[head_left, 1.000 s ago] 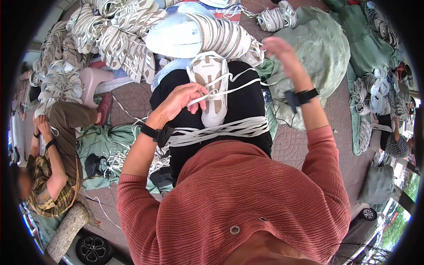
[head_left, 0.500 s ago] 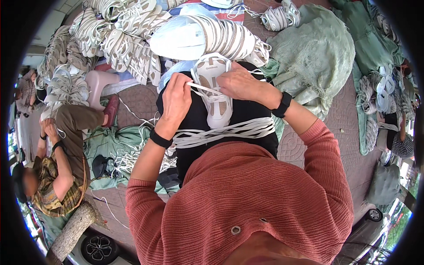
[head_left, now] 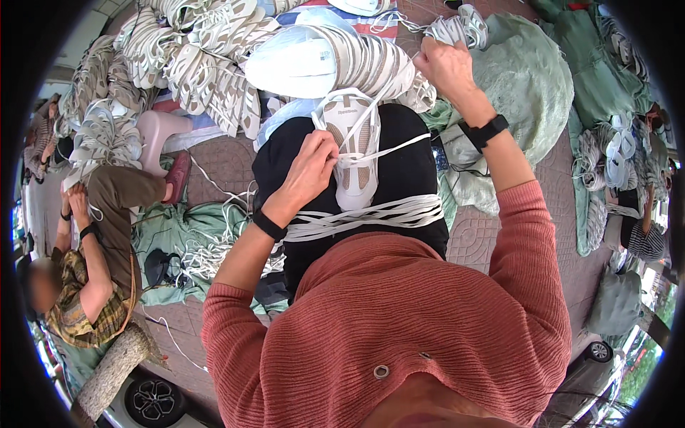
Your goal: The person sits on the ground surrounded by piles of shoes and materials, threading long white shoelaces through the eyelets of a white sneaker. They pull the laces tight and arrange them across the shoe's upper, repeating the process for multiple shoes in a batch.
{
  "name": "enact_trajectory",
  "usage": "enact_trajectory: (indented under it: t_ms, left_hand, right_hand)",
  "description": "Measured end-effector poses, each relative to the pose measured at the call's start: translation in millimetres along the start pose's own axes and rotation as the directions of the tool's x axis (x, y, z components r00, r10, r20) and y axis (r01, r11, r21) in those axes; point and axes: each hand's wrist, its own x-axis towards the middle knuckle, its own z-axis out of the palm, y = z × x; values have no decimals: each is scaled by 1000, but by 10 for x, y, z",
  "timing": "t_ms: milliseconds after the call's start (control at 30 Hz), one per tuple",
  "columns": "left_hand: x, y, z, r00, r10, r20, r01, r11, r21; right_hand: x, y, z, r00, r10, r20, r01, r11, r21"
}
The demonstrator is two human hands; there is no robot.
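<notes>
At the centre of the frame, a white-and-brown shoe upper (head_left: pixel 365 143) lies upon black trousers (head_left: pixel 407 171). The right hand (head_left: pixel 448 68), upper right, is closed on a white lace (head_left: pixel 376 104); the left hand (head_left: pixel 310 164) bends narrow at the upper's left edge — I cannot tell what it grips. A pale green sack (head_left: pixel 528 93) bulges at upper right — its contents are hidden.

One shoe upper (head_left: pixel 348 139) lay with the wearer's two hands, left hand (head_left: pixel 314 157) and right hand (head_left: pixel 444 65), about it, and two black wristbands (head_left: pixel 268 225). Left of it were one pink stool (head_left: pixel 153 135) and one seated person (head_left: pixel 85 285); right, one pale green sack (head_left: pixel 524 85). Beyond it lay perhaps dozens of stacked uppers (head_left: pixel 210 78), too overlapped to count.
</notes>
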Motion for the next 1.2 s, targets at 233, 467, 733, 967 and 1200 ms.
enact_trajectory:
  t_ms: [233, 467, 733, 967, 1200]
  left_hand:
    - [-37, -60, -22, 999, -35, 6, 35, 996, -84]
    - [143, 108, -76, 995, -94, -18, 95, 989, 115]
    - [360, 32, 38, 993, -41, 114, 12, 970, 242]
    - [344, -134, -637, 805, -588, -80, 374, 607, -701]
    - [-481, -1022, -1618, 530, -839, -121, 846, 513, 144]
  right_hand:
    - [-267, -390, 134, 997, -57, 57, 34, 937, 347]
    - [-581, -720, -246, 843, -121, 525, -319, 672, 668]
    - [-1119, -493, -199, 923, -139, 358, -139, 748, 649]
    - [-1108, -743, -152, 895, 43, 445, -344, 701, 625]
    - [-1256, -1031, 13, 845, 55, 532, -534, 116, 837]
